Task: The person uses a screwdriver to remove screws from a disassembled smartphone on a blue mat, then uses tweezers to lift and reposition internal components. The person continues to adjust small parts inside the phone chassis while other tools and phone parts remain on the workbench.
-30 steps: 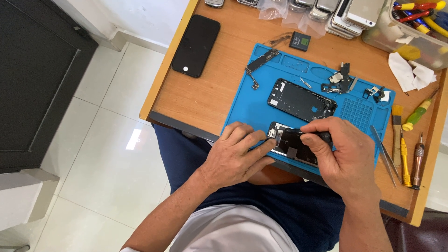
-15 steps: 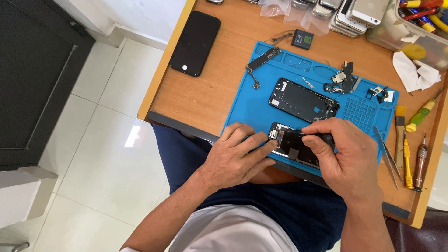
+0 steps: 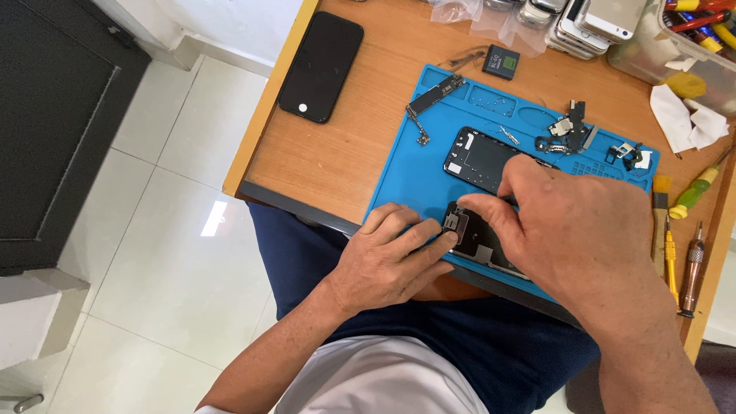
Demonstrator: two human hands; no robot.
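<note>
Both hands rest on the opened phone (image 3: 479,244) at the blue mat's (image 3: 406,180) near edge: left hand (image 3: 391,257) pins it flat-fingered, right hand (image 3: 571,226) pinches above, hiding most of it.

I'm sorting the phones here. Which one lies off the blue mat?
The intact black phone, screen up on bare wood at the table's left edge. The other two, opened up, lie on the blue mat.
</note>
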